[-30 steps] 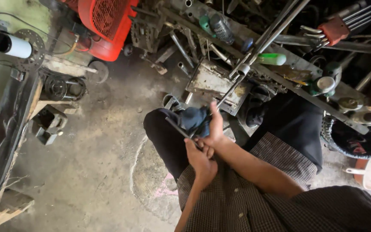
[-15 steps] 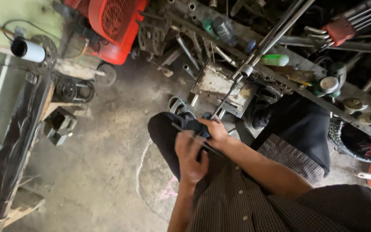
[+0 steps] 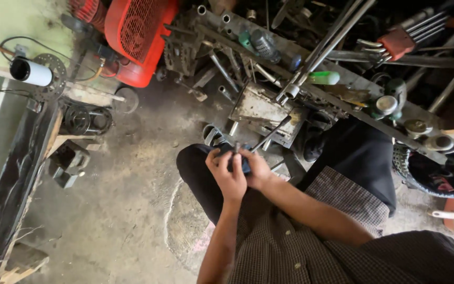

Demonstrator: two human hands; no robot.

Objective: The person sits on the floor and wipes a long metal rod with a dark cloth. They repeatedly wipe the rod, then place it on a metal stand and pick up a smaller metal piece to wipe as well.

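Dusty concrete floor [image 3: 127, 200] carries a red machine [image 3: 132, 37], metal tray [image 3: 261, 108], probably scattered tools.

1. The left hand [image 3: 226, 173] is curling shut, knuckles up, over the raised knee.
2. The right hand [image 3: 256, 169] is pressing against it, fingers closed.
3. Both bare forearms are angling in from below, wrists nearly meeting.

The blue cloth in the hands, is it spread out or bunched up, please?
Bunched up: the blue cloth sits as a wad between the left hand and right hand, around a thin metal rod.
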